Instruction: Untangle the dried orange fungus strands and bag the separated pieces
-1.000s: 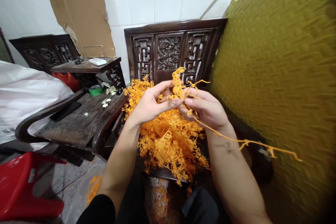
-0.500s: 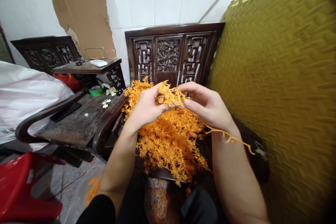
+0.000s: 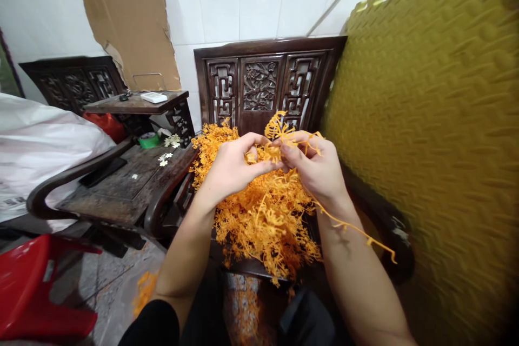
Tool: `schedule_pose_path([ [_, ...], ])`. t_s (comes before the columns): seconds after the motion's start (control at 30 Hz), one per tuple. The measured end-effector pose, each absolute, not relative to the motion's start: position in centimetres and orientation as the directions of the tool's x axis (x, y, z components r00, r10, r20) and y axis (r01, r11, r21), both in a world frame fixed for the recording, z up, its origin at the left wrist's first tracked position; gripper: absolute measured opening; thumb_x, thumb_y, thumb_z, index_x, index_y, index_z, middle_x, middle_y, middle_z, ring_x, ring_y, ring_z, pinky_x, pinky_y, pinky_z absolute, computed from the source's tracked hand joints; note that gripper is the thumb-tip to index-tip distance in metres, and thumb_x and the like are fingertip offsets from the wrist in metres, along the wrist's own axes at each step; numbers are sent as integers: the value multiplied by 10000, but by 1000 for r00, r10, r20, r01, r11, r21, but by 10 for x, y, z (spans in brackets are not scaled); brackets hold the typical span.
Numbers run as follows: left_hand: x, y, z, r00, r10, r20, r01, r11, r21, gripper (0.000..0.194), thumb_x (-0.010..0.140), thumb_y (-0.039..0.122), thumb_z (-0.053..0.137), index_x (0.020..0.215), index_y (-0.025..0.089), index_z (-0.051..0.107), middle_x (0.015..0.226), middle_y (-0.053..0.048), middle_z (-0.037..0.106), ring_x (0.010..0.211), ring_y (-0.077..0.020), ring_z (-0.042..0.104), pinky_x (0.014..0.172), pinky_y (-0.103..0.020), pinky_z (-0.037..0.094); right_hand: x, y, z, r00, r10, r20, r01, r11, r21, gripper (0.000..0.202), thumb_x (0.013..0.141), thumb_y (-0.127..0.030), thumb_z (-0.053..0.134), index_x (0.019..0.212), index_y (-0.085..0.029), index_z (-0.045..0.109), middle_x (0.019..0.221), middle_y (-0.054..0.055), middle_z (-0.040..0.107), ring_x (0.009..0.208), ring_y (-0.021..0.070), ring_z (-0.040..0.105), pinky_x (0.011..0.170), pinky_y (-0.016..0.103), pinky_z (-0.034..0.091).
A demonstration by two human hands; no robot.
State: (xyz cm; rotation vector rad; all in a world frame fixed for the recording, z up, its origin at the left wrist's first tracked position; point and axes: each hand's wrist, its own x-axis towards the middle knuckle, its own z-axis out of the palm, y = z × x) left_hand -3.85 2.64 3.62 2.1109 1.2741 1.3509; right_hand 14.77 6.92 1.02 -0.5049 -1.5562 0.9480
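Left hand (image 3: 231, 167) and right hand (image 3: 322, 170), both nearly closed, are pinching and fiddling with a sprig (image 3: 279, 128) above the pile (image 3: 275, 221); next move's probably needing a light touch.

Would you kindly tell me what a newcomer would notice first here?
Probably the heap of bright orange sprigs at centre, on a carved dark chair; above it, the left hand and right hand hold a yellow-orange sprig. A textured yellow-green mat stands along the right, and a red stool sits lower left.
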Motion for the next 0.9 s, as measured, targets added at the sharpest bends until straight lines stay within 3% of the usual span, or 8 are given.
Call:
schedule_pose_path([
  [0.1,-39,25,36,171,813,556,385,-575,722,359,804,396,860,1051,194,695,701,63,541,653,-107,479,647,-250,382,146,70,9,-222,763,606,-184,578,-795,347,850,-537,822,886,-201,743,694,-18,616,515,77,485,464,233,368],
  [0.23,-40,27,35,157,826,542,221,-564,796,392,792,390,878,1040,182,657,667,83,465,590,-82,413,588,-231,353,143,67,9,-215,763,609,-271,553,-788,265,879,-465,818,916,-226,709,721,-35,585,521,69,496,464,225,398],
  [0.43,-43,35,34,283,817,502,194,-562,804,737,746,397,920,1386,172,631,674,90,426,604,-91,395,596,-241,347,144,56,17,-362,746,559,-535,324,-780,226,913,-418,787,890,-236,655,593,-74,442,454,61,351,420,212,370],
  [0.6,-38,36,31,310,793,525,185,-592,784,575,756,428,902,1234,161,728,675,77,422,611,-93,397,594,-244,351,146,54,19,-446,712,542,-575,236,-784,274,896,-428,794,849,-236,604,573,-80,400,439,59,293,402,212,349],
  [0.9,-36,34,31,169,788,592,161,-615,772,299,805,389,868,971,184,729,670,68,449,599,-83,396,579,-229,354,145,60,16,-369,720,588,-501,378,-778,266,918,-459,769,881,-245,615,560,-77,427,427,67,363,418,227,350],
])
